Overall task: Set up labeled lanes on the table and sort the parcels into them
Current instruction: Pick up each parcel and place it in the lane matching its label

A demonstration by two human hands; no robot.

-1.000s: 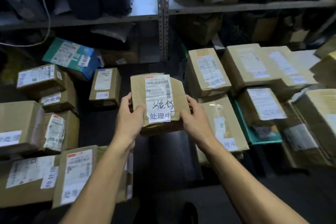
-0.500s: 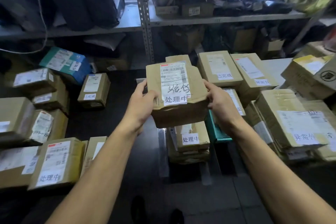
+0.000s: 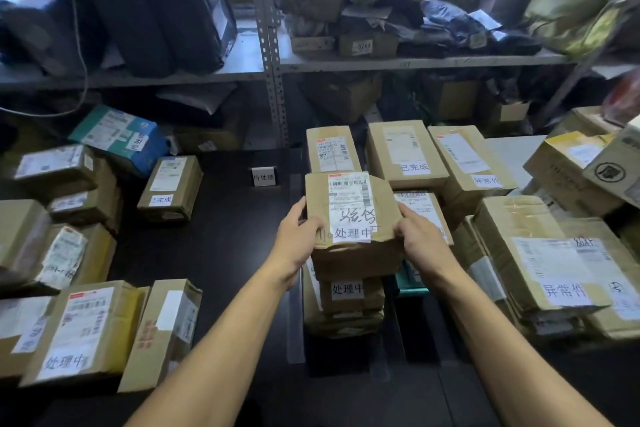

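Both hands grip one brown parcel (image 3: 353, 218): left hand (image 3: 300, 231) curled round its left edge, right hand (image 3: 420, 236) round its right. Parcel sits over a short stack of parcels (image 3: 344, 305) on the dark surface (image 3: 221, 246); contact with the stack probably, not certain. White label card (image 3: 264, 177) stands behind.

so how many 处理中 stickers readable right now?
3: on the held parcel, on the parcel right under it, and on the near-left box. Others may be hidden.

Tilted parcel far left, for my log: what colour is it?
Teal-green and blue parcel with white labels, in the head view.
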